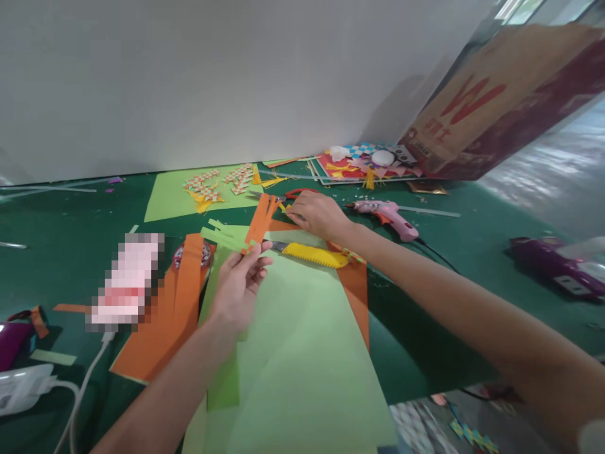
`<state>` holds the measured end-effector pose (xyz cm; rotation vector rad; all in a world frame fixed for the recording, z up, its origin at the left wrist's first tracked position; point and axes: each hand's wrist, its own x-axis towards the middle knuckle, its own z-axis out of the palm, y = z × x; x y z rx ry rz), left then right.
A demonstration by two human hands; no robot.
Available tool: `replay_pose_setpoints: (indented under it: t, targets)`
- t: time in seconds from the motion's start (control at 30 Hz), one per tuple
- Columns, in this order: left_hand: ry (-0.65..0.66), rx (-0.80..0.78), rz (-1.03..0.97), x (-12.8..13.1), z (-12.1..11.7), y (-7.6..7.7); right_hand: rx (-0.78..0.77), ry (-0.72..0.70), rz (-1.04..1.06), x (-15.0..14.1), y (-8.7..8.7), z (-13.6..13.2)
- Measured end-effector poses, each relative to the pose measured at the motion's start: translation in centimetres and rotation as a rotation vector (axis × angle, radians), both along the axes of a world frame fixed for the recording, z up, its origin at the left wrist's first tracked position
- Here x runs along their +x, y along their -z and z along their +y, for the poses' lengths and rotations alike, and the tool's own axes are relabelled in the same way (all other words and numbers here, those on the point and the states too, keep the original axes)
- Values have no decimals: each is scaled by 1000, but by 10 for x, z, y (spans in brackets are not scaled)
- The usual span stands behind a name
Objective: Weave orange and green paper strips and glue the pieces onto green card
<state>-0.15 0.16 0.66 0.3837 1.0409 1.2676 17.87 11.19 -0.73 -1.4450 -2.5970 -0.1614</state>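
My left hand [241, 280] pinches a small weave of paper strips: orange strips [261, 217] rise from it and light green strips [224, 236] stick out to the left. Just right of those strips, my right hand [316, 214] is lowered to the table with curled fingers. It partly covers scissors [302, 191] with red handles, and a small yellow piece [283, 207] shows at its fingertips. What these fingers grip is hidden. Between the hands and me, a yellow-handled cutter [314, 254] lies on light green paper sheets [302, 340].
Orange paper [165, 321] and a blurred-out phone [130, 280] lie left. A pink glue gun [390, 217] with a cord rests right, before a leaning paper bag [482, 107]. Woven pieces with yellow tassels [203, 189] lie on green paper at the back, against a white wall.
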Motion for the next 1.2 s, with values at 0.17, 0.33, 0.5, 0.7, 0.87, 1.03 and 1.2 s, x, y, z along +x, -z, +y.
replay_pose_setpoints:
  t: [0.17, 0.33, 0.5, 0.7, 0.87, 1.03, 1.2]
  targets:
    - [57, 100, 133, 1, -3, 4, -39, 130, 331, 12, -10, -17]
    - [105, 144, 244, 1, -6, 5, -270, 180, 446, 36, -11, -36]
    - [148, 206, 377, 5, -10, -2, -80, 197, 360, 36, -13, -58]
    - [228, 262, 501, 10, -13, -2, -546, 9, 830, 2, -22, -89]
    - [295, 260, 508, 11, -13, 1, -745, -18, 1319, -21, -17, -102]
    - [319, 265, 482, 12, -13, -1, -764, 70, 1468, -30, -20, -105]
    - [334, 267, 517, 12, -14, -1, -668, 283, 1515, -18, -25, -94]
